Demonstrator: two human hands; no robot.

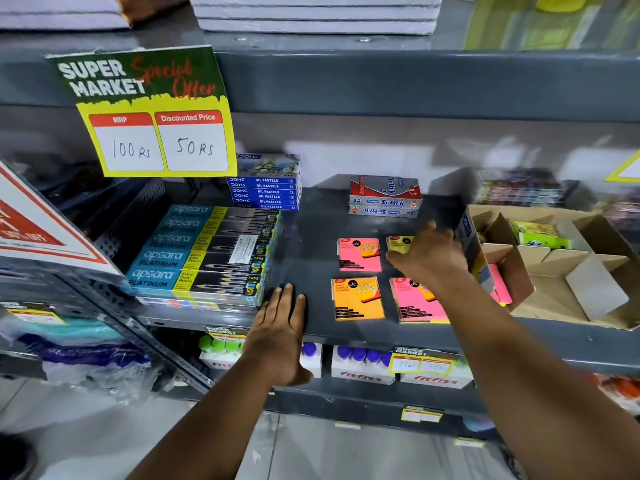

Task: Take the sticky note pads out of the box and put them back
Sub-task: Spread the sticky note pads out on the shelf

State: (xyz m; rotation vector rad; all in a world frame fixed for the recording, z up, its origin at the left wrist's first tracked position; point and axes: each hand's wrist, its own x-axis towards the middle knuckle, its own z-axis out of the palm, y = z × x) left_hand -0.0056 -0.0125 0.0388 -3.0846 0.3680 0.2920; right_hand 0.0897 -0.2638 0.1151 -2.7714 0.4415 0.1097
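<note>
Right hand [427, 258] fingers spread over the flat yellow sticky pad [398, 243] (label toward shelf back); left hand [280, 327] open, flat.

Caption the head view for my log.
Right hand over yellow pad, three pads beside box; left hand flat on shelf.

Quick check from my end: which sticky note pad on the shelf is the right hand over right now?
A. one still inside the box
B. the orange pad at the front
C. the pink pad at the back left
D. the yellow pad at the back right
D: the right hand partly covers the yellow pad at the back right, beside the box.
</note>
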